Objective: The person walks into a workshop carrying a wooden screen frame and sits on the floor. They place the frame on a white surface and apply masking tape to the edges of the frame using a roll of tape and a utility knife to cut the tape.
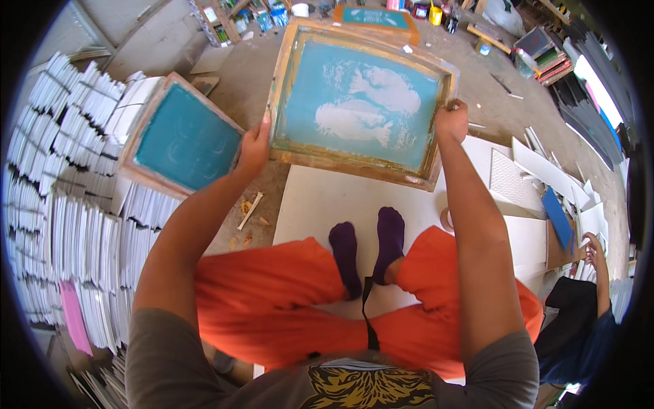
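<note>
A large wooden silk-screen frame (300,102) is held up in front of me, tilted. Its blue mesh carries a pale pattern of two rounded shapes. My left hand (255,144) grips its left side near the lower corner, fingers partly hidden. On the opposite side my right hand (452,123) is closed around the right rail. A smaller silk-screen frame (187,136) with darker teal mesh lies at the left, just beside my left hand, against the paper stacks.
Tall stacks of white sheets (85,235) line the left. A white board (306,204) lies under my feet. Board offcuts (545,167) are strewn at right, near another person's hand (594,251). Another screen frame (375,20) and paint pots (434,15) stand at the back.
</note>
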Motion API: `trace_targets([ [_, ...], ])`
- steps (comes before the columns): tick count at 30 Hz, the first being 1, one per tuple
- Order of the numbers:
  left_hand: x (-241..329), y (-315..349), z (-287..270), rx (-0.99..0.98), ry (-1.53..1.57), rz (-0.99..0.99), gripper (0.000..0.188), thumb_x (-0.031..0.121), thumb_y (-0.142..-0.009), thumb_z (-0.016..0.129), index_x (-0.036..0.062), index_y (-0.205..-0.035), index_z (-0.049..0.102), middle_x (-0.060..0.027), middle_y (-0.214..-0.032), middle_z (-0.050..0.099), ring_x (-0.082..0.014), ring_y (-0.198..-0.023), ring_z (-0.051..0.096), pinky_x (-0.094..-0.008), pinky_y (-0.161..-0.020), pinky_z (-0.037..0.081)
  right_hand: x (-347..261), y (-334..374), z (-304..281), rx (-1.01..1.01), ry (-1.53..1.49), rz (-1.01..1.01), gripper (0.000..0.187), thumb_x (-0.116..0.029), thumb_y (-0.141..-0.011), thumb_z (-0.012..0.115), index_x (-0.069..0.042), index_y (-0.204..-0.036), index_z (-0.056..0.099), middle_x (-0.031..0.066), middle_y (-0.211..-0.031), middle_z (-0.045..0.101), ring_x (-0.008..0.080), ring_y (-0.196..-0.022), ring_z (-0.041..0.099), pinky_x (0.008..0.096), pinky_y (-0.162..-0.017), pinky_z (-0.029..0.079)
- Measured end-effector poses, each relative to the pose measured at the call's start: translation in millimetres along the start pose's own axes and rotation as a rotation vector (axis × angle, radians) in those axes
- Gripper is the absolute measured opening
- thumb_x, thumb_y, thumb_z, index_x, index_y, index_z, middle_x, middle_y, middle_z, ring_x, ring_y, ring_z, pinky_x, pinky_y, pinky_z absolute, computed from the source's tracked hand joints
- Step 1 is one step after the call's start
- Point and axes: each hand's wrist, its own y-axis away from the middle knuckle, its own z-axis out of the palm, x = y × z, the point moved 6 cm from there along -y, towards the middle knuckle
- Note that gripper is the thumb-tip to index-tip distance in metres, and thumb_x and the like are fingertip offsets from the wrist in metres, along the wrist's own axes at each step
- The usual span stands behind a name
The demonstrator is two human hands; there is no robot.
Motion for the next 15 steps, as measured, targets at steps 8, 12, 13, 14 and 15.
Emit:
trace_targets([
  [8, 132, 22, -58, 0.191, -0.041, 0.199, 0.074, 0.061, -0.104, 0.050, -0.0078, -0.125, 0.069, -0.0256, -0.115, 0.073, -0.0314, -0.110, 0.067, -0.0406, -0.100, 0.048, -80, 7, -136, 0.094, -0.157, -0.170, 0.054, -0.022, -0.087, 0.069, -0.009, -0.138, 0.058, 0.0196, -0.124, 0.073, 0.0391, -0.115, 0.070, 0.0485, -0.097, 0.055],
  [12, 130, 25, -79, 0.240, 0.013, 0.176, 0.078, 0.063, -0.103, 0.052, -0.0094, -0.124, 0.069, -0.0255, -0.116, 0.073, -0.0316, -0.111, 0.067, -0.0398, -0.100, 0.048, -102, 13, -152, 0.106, -0.156, -0.246, 0.056, -0.022, -0.085, 0.068, -0.009, -0.139, 0.057, 0.0210, -0.124, 0.072, 0.0390, -0.116, 0.069, 0.0483, -0.099, 0.054],
  [13, 129, 28, -84, 0.238, 0.019, 0.161, 0.079, 0.064, -0.102, 0.052, -0.0099, -0.124, 0.069, -0.0253, -0.115, 0.073, -0.0315, -0.111, 0.066, -0.0396, -0.100, 0.048, -106, 16, -152, 0.108, -0.154, -0.245, 0.057, -0.022, -0.085, 0.069, -0.010, -0.139, 0.057, 0.0214, -0.124, 0.072, 0.0382, -0.116, 0.069, 0.0481, -0.098, 0.055],
  [14, 127, 33, -90, 0.249, 0.022, 0.141, 0.079, 0.064, -0.102, 0.052, -0.0100, -0.123, 0.069, -0.0246, -0.114, 0.073, -0.0310, -0.110, 0.066, -0.0395, -0.099, 0.048, -110, 20, -151, 0.096, -0.153, -0.254, 0.057, -0.022, -0.085, 0.069, -0.010, -0.140, 0.057, 0.0213, -0.123, 0.072, 0.0382, -0.116, 0.070, 0.0482, -0.098, 0.055],
  [15, 124, 37, -96, 0.260, 0.026, 0.122, 0.079, 0.065, -0.102, 0.052, -0.0101, -0.122, 0.069, -0.0238, -0.113, 0.073, -0.0305, -0.108, 0.066, -0.0394, -0.098, 0.048, -113, 23, -149, 0.085, -0.153, -0.264, 0.057, -0.022, -0.085, 0.069, -0.010, -0.140, 0.057, 0.0213, -0.123, 0.072, 0.0382, -0.115, 0.070, 0.0482, -0.098, 0.055],
])
